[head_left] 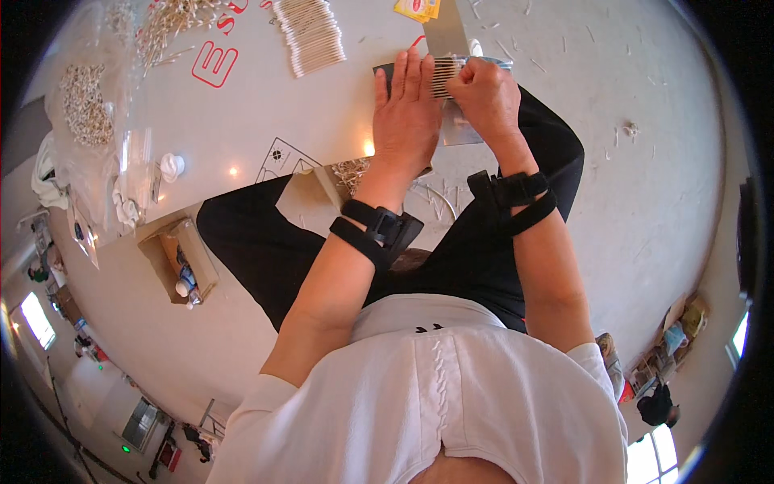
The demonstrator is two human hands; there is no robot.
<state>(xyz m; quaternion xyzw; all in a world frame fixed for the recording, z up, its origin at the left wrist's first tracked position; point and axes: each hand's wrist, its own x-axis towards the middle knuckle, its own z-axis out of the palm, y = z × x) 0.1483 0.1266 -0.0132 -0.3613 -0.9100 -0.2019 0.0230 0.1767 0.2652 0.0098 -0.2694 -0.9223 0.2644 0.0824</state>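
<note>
A row of thin pale sticks (445, 75) lies side by side at the near edge of the white surface (242, 121), on a dark pad beside a steel plate (446, 36). The left hand (405, 113) lies flat on the sticks' left part, fingers straight and together, apparently pinning the row so it stays aligned. The right hand (486, 95) is at the row's right end, fingers curled closed over the sticks and a blue-edged piece under them; what exactly it grips is hidden. Left of the row, farther back, sits a neat stick stack (310, 34); beyond it, bagged loose pieces (85, 101). Black straps circle both wrists.
</note>
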